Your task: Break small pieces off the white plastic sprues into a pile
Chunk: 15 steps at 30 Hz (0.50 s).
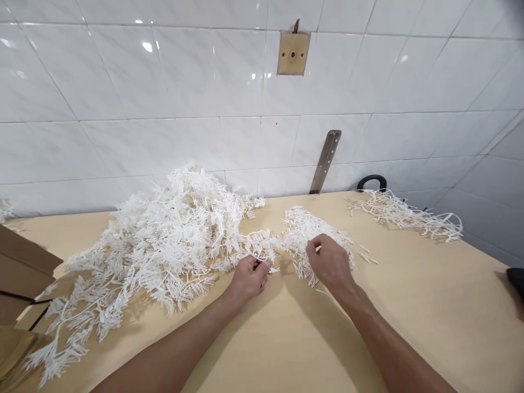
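Note:
A large heap of white branched plastic strands (pixel 176 234) lies on the left of the table. At its right edge, my left hand (pixel 250 277) pinches one of these white branched strands (pixel 264 245) between thumb and fingers. My right hand (pixel 328 259) is closed above a smaller pile of short thin white pieces (pixel 305 224). Its thumb and index finger meet in a pinch, and what is in them, if anything, is too small to make out. A few loose white pieces (pixel 367 255) are scattered just right of that pile.
Bare-looking white stems (pixel 409 215) lie at the back right of the wooden table (pixel 278 349), near a black ring-shaped handle (pixel 371 180). A metal bracket (pixel 326 162) leans on the tiled wall. Cardboard boxes (pixel 24 267) stand at the left, and a dark object (pixel 516 281) at the right edge.

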{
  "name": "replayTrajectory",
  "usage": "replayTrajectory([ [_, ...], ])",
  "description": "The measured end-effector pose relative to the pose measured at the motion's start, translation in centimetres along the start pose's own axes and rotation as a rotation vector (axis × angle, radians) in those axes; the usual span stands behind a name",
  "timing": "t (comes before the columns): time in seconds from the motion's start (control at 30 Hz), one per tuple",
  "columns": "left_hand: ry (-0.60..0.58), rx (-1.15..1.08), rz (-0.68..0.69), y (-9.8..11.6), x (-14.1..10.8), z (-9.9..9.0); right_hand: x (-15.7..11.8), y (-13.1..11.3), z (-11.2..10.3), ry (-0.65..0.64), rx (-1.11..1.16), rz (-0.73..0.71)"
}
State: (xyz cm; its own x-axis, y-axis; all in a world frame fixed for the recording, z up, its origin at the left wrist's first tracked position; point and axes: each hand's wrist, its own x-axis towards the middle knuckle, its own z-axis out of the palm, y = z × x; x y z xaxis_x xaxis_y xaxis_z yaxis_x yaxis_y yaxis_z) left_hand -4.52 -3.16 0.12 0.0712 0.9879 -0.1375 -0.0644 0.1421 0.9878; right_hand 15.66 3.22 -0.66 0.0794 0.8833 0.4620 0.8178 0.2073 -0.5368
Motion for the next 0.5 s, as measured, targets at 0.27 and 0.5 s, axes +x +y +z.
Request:
replayTrajectory([
  [0.27, 0.032, -0.097, -0.032, 0.3, 0.2, 0.0, -0.5, -1.8, -1.3, -0.119, 0.167, -0.004],
  [0.5, 0.066, -0.072, -0.038, 0.3, 0.2, 0.1, -2.1, -3.9, -0.8, -0.213, 0.325, -0.103],
])
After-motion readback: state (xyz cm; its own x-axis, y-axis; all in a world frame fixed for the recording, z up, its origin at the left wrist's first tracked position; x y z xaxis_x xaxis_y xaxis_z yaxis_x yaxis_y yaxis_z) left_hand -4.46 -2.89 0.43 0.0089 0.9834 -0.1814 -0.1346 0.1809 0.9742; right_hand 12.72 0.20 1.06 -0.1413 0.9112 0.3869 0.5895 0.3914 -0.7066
